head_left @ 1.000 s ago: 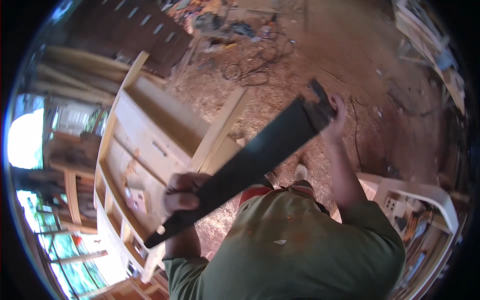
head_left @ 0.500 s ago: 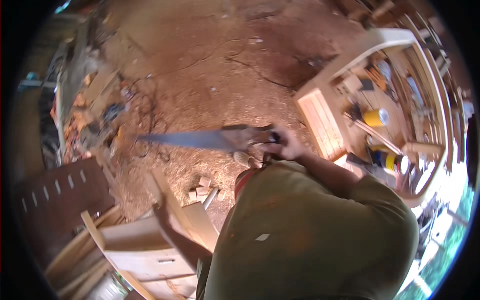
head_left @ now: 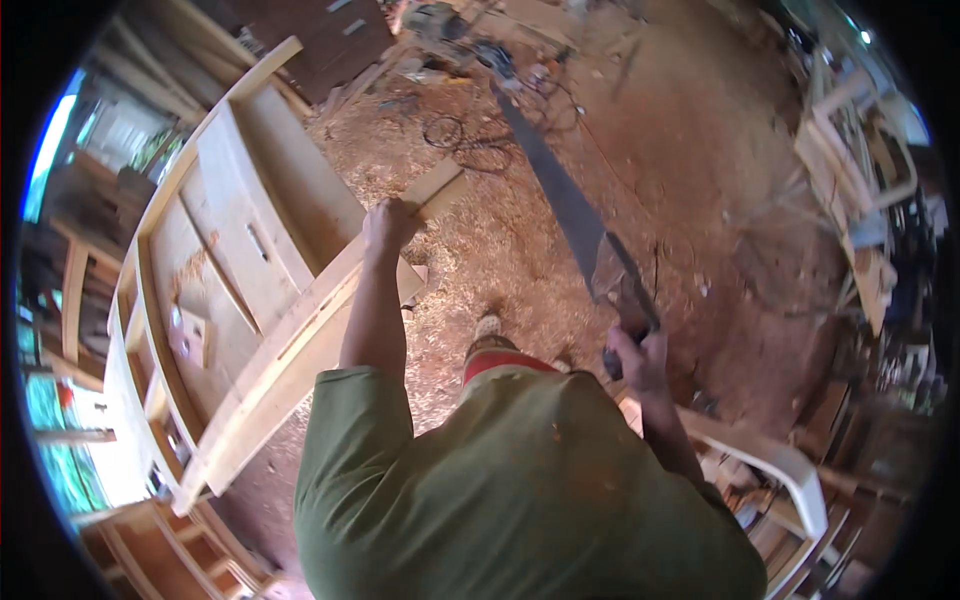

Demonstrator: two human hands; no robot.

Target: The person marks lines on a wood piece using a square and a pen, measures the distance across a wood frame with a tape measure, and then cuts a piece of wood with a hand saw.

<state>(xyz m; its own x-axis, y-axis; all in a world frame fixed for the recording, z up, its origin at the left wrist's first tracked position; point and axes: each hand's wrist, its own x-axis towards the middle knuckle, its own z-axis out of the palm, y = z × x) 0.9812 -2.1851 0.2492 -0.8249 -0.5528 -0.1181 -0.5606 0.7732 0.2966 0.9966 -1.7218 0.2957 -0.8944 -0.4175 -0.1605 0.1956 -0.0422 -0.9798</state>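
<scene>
My right hand point(head_left: 643, 358) is closed round the dark handle of a handsaw point(head_left: 560, 190). The long grey blade points forward and to the left, held above the floor. My left hand point(head_left: 385, 228) grips a pale wooden rail point(head_left: 437, 190) near its far end. That rail belongs to a large wooden furniture frame point(head_left: 270, 350) on my left. A slot runs along the frame's near member. Flat panels point(head_left: 255, 215) fill its inside, and one has a small slotted opening. The blade is apart from the wood.
Wood shavings point(head_left: 455, 260) cover the earth floor. A looped cable point(head_left: 470, 140) lies ahead, near a dark power tool point(head_left: 492, 55). Behind my right arm stands another pale wooden frame point(head_left: 770, 460). Stacked timber and chair-like frames point(head_left: 860, 190) line the far right.
The view has turned left toward the furniture frame. My left hand has taken hold of its rail. The saw, still in my right hand, now points forward instead of left.
</scene>
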